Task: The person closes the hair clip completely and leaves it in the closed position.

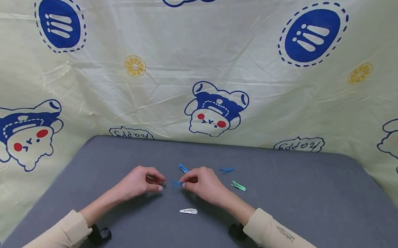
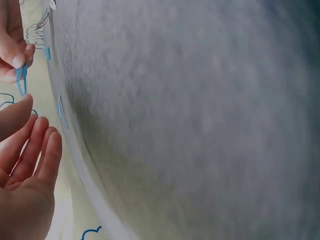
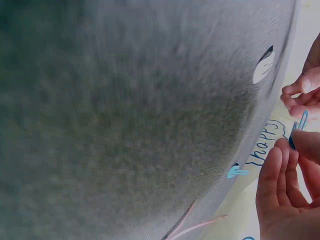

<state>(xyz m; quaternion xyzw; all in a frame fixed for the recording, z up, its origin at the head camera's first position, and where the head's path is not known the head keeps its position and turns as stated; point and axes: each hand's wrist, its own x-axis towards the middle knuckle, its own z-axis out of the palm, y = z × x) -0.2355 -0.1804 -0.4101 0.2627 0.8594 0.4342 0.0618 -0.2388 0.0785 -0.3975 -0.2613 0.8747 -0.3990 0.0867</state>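
Between thumb and fingers, my right hand (image 1: pixel 205 185) pinches one end of a small blue snap hair clip (image 1: pixel 177 183), whose slim prongs point toward my left hand (image 1: pixel 143 183). The left fingers are loosely bent with a gap to the thumb, and nothing is between them. In the left wrist view the tip of the held clip (image 2: pixel 21 77) comes right up to the left thumb. A second blue hair clip (image 1: pixel 182 168) lies just beyond the right fingertips. Nearer to me is a white hair clip (image 1: pixel 188 211), flat on the cloth.
To the right of my right hand lie a green hair clip (image 1: pixel 238 185) and, further back, another blue clip (image 1: pixel 226 170) with its parts spread. Grey cloth covers the table (image 1: pixel 306 216). A printed curtain (image 1: pixel 171 36) hangs behind its far edge.
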